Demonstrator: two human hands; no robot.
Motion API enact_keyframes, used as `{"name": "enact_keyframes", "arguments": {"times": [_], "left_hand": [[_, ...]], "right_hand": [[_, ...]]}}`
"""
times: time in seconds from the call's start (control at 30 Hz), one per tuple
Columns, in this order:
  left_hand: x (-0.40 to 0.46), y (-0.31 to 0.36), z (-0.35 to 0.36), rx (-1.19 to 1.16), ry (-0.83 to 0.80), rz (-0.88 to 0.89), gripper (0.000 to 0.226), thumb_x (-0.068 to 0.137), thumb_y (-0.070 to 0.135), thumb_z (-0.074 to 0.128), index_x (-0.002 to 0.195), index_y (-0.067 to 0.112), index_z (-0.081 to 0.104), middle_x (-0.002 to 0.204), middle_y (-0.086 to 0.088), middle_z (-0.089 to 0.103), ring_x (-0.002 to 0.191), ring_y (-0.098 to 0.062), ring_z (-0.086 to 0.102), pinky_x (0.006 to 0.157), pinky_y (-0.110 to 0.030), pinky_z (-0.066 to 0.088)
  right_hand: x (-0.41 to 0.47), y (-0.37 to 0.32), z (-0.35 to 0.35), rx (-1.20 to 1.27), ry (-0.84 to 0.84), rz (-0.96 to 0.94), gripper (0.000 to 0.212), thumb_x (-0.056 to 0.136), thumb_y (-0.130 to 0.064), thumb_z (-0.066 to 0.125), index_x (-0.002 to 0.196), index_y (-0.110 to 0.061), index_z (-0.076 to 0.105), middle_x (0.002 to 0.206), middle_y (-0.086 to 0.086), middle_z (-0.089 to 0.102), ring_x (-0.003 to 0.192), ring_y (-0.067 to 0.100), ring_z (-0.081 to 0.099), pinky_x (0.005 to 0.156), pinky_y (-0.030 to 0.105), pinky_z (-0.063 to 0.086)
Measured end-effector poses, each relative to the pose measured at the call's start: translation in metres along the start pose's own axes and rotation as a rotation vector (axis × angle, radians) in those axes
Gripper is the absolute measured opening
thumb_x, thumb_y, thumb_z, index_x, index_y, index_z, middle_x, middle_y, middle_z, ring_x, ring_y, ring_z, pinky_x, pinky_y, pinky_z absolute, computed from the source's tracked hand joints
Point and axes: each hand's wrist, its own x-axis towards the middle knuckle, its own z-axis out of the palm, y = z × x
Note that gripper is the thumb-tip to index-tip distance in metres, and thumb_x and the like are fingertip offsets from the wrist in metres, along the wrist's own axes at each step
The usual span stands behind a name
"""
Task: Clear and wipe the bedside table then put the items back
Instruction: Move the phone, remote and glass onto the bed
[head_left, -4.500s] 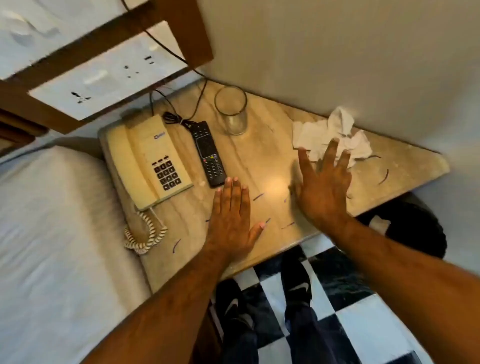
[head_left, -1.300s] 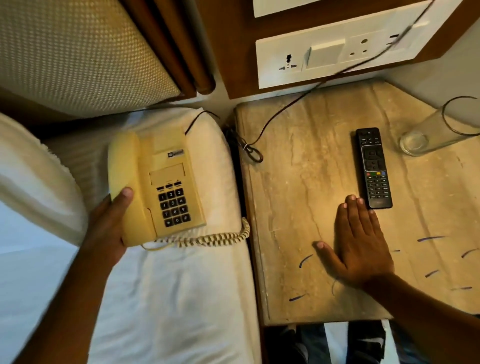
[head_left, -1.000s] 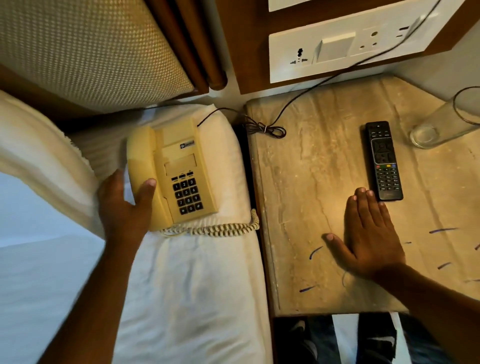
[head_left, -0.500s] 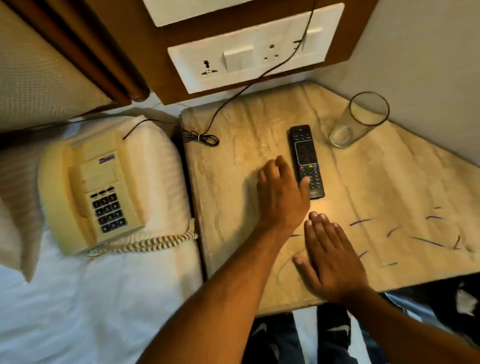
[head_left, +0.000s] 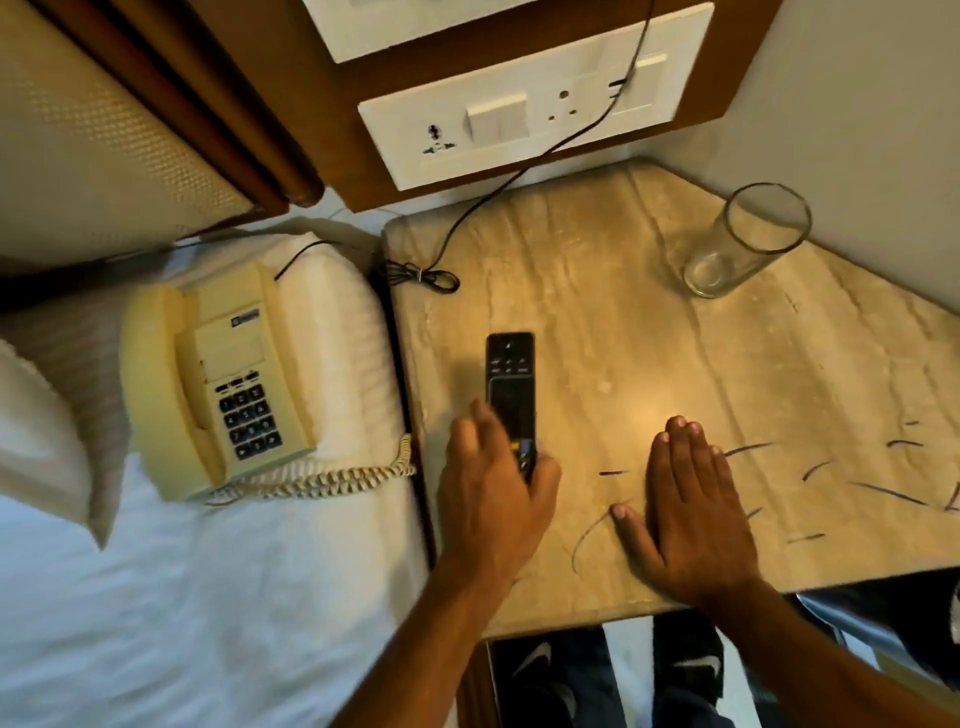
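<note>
The bedside table (head_left: 649, 332) has a beige marble top with several dark pen-like marks near its front right. A black remote (head_left: 510, 382) is near the table's left edge, and my left hand (head_left: 493, 493) is shut on its lower end. My right hand (head_left: 685, 514) rests flat on the tabletop, fingers together, holding nothing. An empty clear glass (head_left: 743, 244) stands at the back right. The cream telephone (head_left: 213, 379) lies on the white bed to the left, its coiled cord (head_left: 322, 475) trailing toward the table.
A thin black cable (head_left: 519, 171) runs from the wall socket panel (head_left: 535, 109) down to a coil at the table's back left corner. A white pillow (head_left: 41, 441) lies left of the phone. Below the table's front edge I see dark shoes on a checkered floor.
My left hand left the telephone on the bed, crossed to the table and closed on the remote, which has shifted toward the table's left edge. My right hand stayed flat on the top.
</note>
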Motion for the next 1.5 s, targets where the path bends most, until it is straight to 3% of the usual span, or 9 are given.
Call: {"name": "enact_keyframes", "arguments": {"times": [0.17, 0.3, 0.63, 0.77, 0.9, 1.03, 1.17, 1.37, 1.5], "left_hand": [[-0.099, -0.122, -0.049, 0.083, 0.092, -0.218, 0.082, 0.08, 0.046, 0.051, 0.14, -0.01, 0.046, 0.107, -0.022, 0.055, 0.082, -0.043, 0.066, 0.057, -0.04, 0.058], [-0.138, -0.202, -0.079, 0.16, 0.095, -0.403, 0.087, 0.076, 0.05, 0.045, 0.138, -0.01, 0.047, 0.104, -0.028, 0.055, 0.079, -0.048, 0.064, 0.059, -0.048, 0.057], [-0.11, -0.259, -0.09, 0.18, 0.105, -0.487, 0.083, 0.086, 0.032, 0.07, 0.147, -0.011, 0.034, 0.124, -0.03, 0.047, 0.109, -0.05, 0.053, 0.076, -0.054, 0.055], [-0.101, -0.218, -0.086, 0.072, 0.362, -0.373, 0.085, 0.081, 0.043, 0.059, 0.145, -0.008, 0.037, 0.122, -0.031, 0.047, 0.116, -0.04, 0.041, 0.079, -0.056, 0.054], [-0.069, -0.159, -0.053, -0.034, 0.388, -0.042, 0.06, 0.091, 0.033, 0.053, 0.136, -0.008, 0.051, 0.115, -0.026, 0.052, 0.105, -0.042, 0.054, 0.085, -0.047, 0.05], [-0.006, -0.11, -0.016, -0.184, 0.315, 0.173, 0.05, 0.095, 0.026, 0.052, 0.133, -0.007, 0.056, 0.11, -0.022, 0.056, 0.099, -0.034, 0.058, 0.086, -0.041, 0.05], [0.073, -0.032, 0.023, -0.282, 0.217, 0.328, 0.055, 0.092, 0.031, 0.058, 0.136, -0.003, 0.054, 0.116, -0.021, 0.058, 0.107, -0.036, 0.06, 0.093, -0.044, 0.052], [0.148, 0.109, 0.074, -0.438, -0.074, 0.317, 0.092, 0.075, 0.043, 0.078, 0.148, 0.001, 0.039, 0.142, -0.021, 0.048, 0.131, -0.035, 0.047, 0.11, -0.047, 0.042], [0.166, 0.173, 0.097, -0.603, -0.237, 0.22, 0.111, 0.068, 0.024, 0.092, 0.154, 0.004, 0.024, 0.156, -0.017, 0.036, 0.144, -0.029, 0.034, 0.115, -0.029, 0.032]], "right_hand": [[0.026, -0.054, 0.002, -0.022, -0.002, -0.232, 0.09, 0.094, -0.066, 0.028, 0.154, 0.0, 0.02, 0.164, 0.02, 0.011, 0.154, 0.03, 0.006, 0.124, 0.043, 0.002], [0.049, -0.086, 0.003, -0.02, -0.021, -0.18, 0.093, 0.093, -0.069, 0.022, 0.156, -0.002, 0.01, 0.165, 0.019, 0.001, 0.154, 0.031, -0.001, 0.124, 0.048, 0.006], [0.045, -0.086, -0.005, -0.071, -0.049, -0.176, 0.094, 0.093, -0.069, 0.021, 0.156, -0.002, 0.005, 0.165, 0.017, -0.005, 0.154, 0.029, -0.007, 0.124, 0.047, 0.005], [0.046, -0.081, -0.006, -0.057, -0.048, -0.158, 0.095, 0.093, -0.071, 0.02, 0.157, -0.003, 0.004, 0.165, 0.018, -0.005, 0.154, 0.031, -0.007, 0.125, 0.047, 0.005], [0.047, -0.049, -0.014, -0.019, -0.038, -0.212, 0.091, 0.094, -0.068, 0.025, 0.156, -0.003, 0.013, 0.165, 0.019, 0.006, 0.154, 0.03, 0.002, 0.124, 0.044, 0.007], [0.041, 0.036, -0.034, 0.007, 0.009, 0.048, 0.088, 0.094, -0.065, 0.024, 0.156, -0.004, 0.013, 0.165, 0.02, 0.006, 0.153, 0.033, 0.007, 0.123, 0.049, 0.011], [0.037, 0.075, -0.034, -0.01, -0.035, -0.02, 0.087, 0.093, -0.066, 0.02, 0.158, -0.009, 0.006, 0.166, 0.013, -0.002, 0.154, 0.026, -0.003, 0.124, 0.046, 0.007], [0.039, 0.081, -0.031, 0.007, -0.031, -0.041, 0.085, 0.095, -0.064, 0.027, 0.158, -0.009, 0.01, 0.166, 0.013, 0.003, 0.154, 0.026, -0.002, 0.124, 0.042, 0.001], [0.04, 0.082, -0.031, 0.039, -0.031, -0.062, 0.083, 0.095, -0.063, 0.028, 0.157, -0.007, 0.016, 0.166, 0.014, 0.009, 0.155, 0.028, 0.003, 0.124, 0.047, 0.01]]}}
